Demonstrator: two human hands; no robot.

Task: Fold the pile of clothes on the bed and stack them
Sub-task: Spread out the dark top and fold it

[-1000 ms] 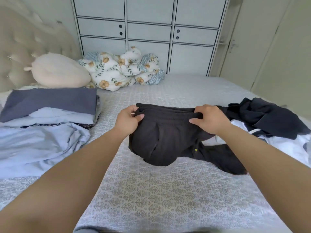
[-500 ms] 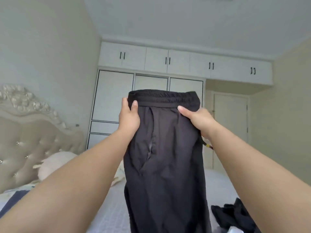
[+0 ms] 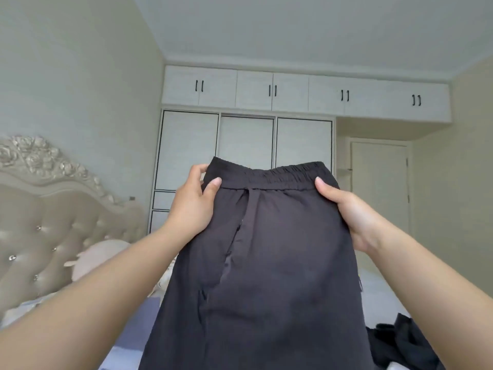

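**Dark trousers held up by the waistband**

Both hands grip the trousers (image 3: 266,263) in the air above the bed (image 3: 378,297): the left hand (image 3: 192,206) pinches one waistband corner, the right hand (image 3: 346,209) the other. More dark clothes (image 3: 400,343) lie lower right.

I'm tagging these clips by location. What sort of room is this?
Most likely a home bedroom: a tufted headboard on the left, a built-in white wardrobe on the far wall, and a pillow behind the black trousers.
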